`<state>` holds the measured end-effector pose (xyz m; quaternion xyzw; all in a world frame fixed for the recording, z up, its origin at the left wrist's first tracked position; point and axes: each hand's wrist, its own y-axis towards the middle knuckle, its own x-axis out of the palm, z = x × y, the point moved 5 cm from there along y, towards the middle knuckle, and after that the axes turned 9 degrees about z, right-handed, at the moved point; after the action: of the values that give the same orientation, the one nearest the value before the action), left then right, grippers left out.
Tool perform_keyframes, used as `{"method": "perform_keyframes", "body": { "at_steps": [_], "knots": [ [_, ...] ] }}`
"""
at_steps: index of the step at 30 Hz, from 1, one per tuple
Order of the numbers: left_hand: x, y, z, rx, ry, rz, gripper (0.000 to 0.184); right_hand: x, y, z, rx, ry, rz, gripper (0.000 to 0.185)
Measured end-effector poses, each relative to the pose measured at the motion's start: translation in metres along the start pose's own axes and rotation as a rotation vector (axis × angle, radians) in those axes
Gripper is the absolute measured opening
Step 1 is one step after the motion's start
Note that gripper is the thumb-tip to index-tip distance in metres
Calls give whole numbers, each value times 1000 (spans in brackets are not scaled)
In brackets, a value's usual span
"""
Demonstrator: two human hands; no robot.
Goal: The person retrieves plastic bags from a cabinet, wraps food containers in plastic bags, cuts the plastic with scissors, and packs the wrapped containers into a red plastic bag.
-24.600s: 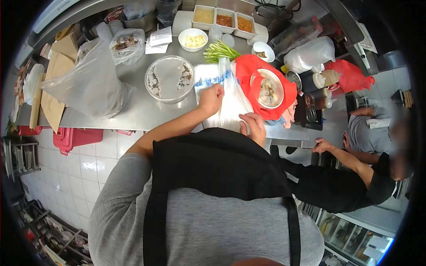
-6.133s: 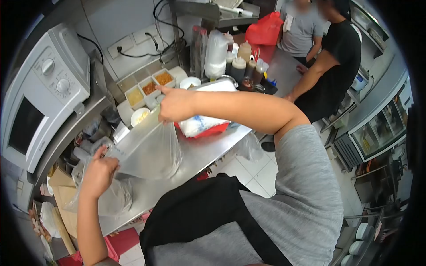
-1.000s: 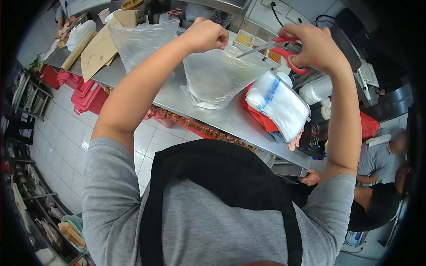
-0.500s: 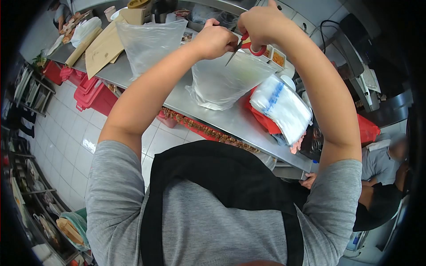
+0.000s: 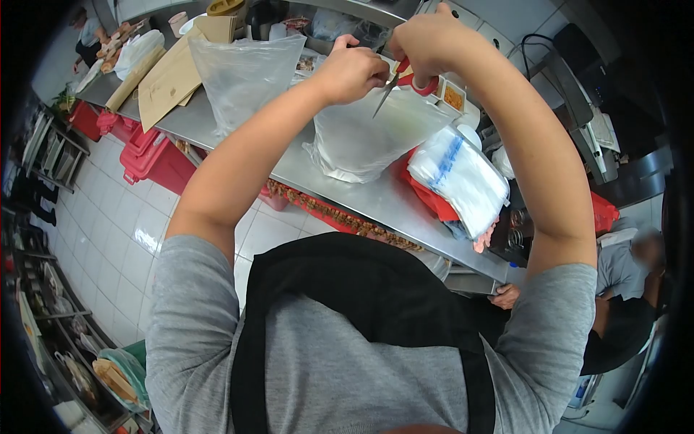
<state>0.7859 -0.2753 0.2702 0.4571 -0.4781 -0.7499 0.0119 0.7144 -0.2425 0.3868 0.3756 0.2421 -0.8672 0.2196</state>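
Head camera: my right hand (image 5: 425, 45) holds the scissors (image 5: 392, 85), and my left hand (image 5: 354, 74) is curled closed, seemingly pinching the top of the plastic bag (image 5: 352, 142), which sits on the counter (image 5: 289, 163). The scissors are just beside my left fingertips, so a slip could nick me; loose plastic might snag in them, or their sharp end could pierce the plastic bag's side

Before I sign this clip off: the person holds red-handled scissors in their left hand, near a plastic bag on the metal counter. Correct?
Not quite: the head view shows the red-handled scissors in the right hand, near a plastic bag on the metal counter.
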Motion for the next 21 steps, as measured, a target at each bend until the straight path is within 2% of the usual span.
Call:
{"method": "perform_keyframes", "body": {
  "at_steps": [3,15,21],
  "knots": [
    [2,-3,-1,35,-4,56,3,14,16,0,38,59,130,45],
    [1,-23,1,115,-37,342,8,34,51,-14,-38,41,-19,38],
    [-2,-34,3,136,-47,408,12,57,60,-30,-86,46,-90,45]
  ]
}}
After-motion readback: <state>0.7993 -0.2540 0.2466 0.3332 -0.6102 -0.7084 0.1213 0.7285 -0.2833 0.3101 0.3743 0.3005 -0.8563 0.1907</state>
